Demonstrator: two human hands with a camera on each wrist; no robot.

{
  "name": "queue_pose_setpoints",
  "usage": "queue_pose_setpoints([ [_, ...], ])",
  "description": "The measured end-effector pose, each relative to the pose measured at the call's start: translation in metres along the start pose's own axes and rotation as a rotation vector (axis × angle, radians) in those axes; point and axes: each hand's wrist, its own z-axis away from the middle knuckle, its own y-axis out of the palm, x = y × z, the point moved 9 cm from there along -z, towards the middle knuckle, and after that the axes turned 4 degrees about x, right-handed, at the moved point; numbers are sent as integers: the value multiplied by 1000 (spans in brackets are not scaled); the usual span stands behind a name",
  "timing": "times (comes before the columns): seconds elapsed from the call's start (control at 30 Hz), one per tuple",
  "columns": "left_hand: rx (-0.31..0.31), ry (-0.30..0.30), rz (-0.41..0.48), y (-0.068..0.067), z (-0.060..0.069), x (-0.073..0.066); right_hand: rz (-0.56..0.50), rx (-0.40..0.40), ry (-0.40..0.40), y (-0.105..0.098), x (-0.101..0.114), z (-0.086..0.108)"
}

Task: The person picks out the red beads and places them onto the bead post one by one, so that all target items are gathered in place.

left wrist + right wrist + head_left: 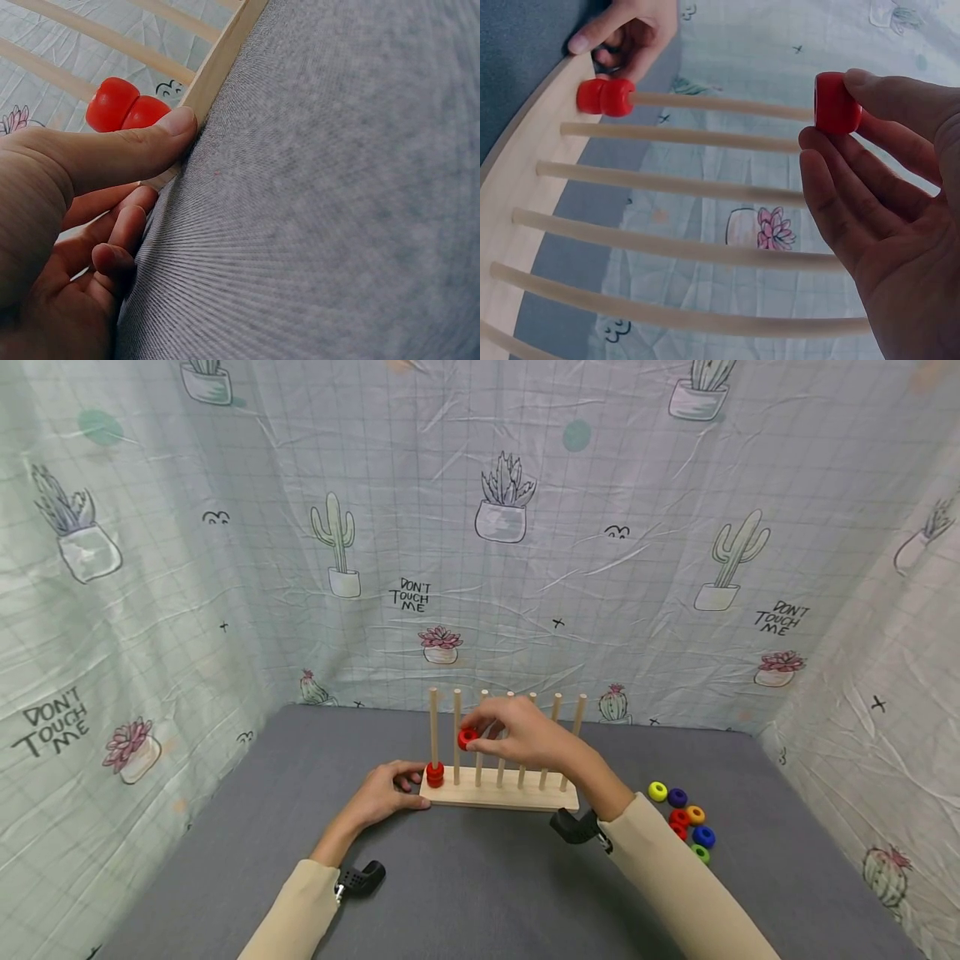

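The person's right hand (525, 731) has its grip closed to a pinch, thumb and fingertips on a red bead (837, 105) raised over the wooden peg rack (502, 795). Left of that grip stands the leftmost peg (433, 727), bearing two red beads (435, 775); loose coloured beads (677, 797) lie right of it on the surface (480, 877). The left hand (384, 795) grips the rack's left end. The step seems to be threading red beads; the next move likely calls for aligning the hole above the leftmost peg's tip.
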Motion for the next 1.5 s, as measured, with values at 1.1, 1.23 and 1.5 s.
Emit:
queue_pose_setpoints([
  [1.1,9,6,1,1,0,2,19,-51,-62,-18,22,-21],
  [1.23,12,2,4,1,-1,3,17,-59,-82,-20,25,-24],
  [1.5,9,20,7,1,-1,2,2,-76,-70,-27,25,-30],
])
